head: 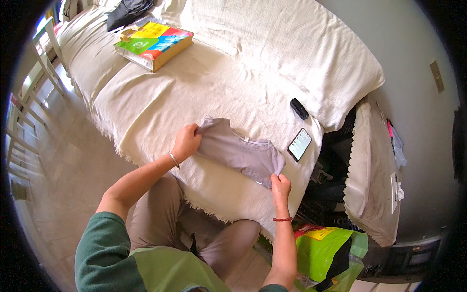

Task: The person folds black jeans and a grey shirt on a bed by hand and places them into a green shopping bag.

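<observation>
A grey-mauve shirt (237, 151), seemingly folded, lies across the near part of a sofa with a cream cover (219, 87). My left hand (188, 142), with a silver bangle on its wrist, grips the shirt's left edge. At its lower right corner my right hand (281, 186), wearing a red bead bracelet, pinches the cloth. The neckline with a small white tag faces the sofa's back. To the right of the shirt lie a phone (299, 144) with its screen lit and a small black object (299, 108). The underside of the shirt is hidden.
A colourful box-like package (155, 42) lies at the sofa's far left, near a black bag (127, 14). A green plastic bag (321, 252) stands at the lower right. Beyond the sofa's right end is a cloth-covered piece of furniture (375, 175). White chairs (27, 95) stand at left.
</observation>
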### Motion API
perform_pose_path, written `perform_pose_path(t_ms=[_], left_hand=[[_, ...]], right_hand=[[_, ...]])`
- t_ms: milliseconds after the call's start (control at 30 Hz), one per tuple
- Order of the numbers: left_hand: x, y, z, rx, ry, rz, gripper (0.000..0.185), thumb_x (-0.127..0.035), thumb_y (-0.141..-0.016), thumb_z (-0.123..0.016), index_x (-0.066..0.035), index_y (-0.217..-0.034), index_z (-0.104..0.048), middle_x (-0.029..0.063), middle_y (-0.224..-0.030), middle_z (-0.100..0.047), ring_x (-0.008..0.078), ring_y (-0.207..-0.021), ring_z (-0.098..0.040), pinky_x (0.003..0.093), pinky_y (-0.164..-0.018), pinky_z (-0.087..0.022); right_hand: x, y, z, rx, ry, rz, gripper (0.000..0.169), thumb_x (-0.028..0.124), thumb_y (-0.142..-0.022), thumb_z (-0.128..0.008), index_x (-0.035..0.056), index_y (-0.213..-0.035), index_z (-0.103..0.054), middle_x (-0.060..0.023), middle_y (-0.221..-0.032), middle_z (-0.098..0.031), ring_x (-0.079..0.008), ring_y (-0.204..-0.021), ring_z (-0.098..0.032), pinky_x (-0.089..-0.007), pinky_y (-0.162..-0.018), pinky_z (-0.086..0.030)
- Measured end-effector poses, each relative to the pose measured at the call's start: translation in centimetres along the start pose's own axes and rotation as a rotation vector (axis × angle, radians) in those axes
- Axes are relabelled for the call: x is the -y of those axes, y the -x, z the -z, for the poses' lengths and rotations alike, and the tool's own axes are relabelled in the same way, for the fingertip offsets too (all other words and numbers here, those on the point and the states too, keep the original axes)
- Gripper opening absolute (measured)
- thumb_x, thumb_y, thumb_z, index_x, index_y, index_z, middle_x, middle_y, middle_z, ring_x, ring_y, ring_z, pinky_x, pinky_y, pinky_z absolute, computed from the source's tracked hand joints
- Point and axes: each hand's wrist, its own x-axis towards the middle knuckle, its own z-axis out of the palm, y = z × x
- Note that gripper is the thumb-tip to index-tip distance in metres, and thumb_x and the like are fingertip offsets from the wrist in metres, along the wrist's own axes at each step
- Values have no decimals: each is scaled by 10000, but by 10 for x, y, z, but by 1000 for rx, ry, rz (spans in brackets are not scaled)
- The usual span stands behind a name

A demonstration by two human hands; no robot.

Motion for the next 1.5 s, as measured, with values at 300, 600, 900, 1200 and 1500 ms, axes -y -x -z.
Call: perform_pose_path(t_ms=[300,600,900,1200,1500], left_hand=[[-7,-9,-3,51,2,158,493,-291,-720,-658,31,-1079,-553,201,-910,-633,309,-872,-618,393,-794,-489],[-9,-36,3,392,29,370,515,-268,-640,-732,58,-1003,-570,155,-777,-647,221,-735,-642,342,-655,-500],[-40,-7,16,322,473,290,366,-58,-727,-672,39,-1063,-563,108,-897,-630,173,-784,-608,314,-667,-507],[-171,54,50,724,833,233,352,-12,-785,-589,67,-1122,-524,161,-1002,-622,235,-833,-642,344,-742,-551],[-342,109,53,946,937,18,368,-46,-810,-586,65,-1153,-513,164,-1011,-622,232,-851,-645,341,-741,-558]], right_hand=[[20,-2,2,-179,352,72,443,355,-733,-633,-54,-887,-563,-224,-854,-616,-379,-797,-590,-454,-744,-459],[11,-37,-12,-20,241,-62,357,200,-658,-707,-74,-852,-588,-136,-789,-628,-193,-693,-581,-338,-614,-467],[34,0,7,180,-428,33,255,47,-698,-590,-45,-934,-617,-19,-826,-609,-108,-714,-529,-255,-638,-435],[69,102,121,90,-464,108,217,34,-702,-542,-45,-895,-600,-41,-806,-600,-121,-696,-522,-274,-655,-445],[108,189,297,-129,-681,147,293,23,-729,-595,-44,-1014,-594,-104,-960,-644,-186,-821,-622,-315,-783,-495]])
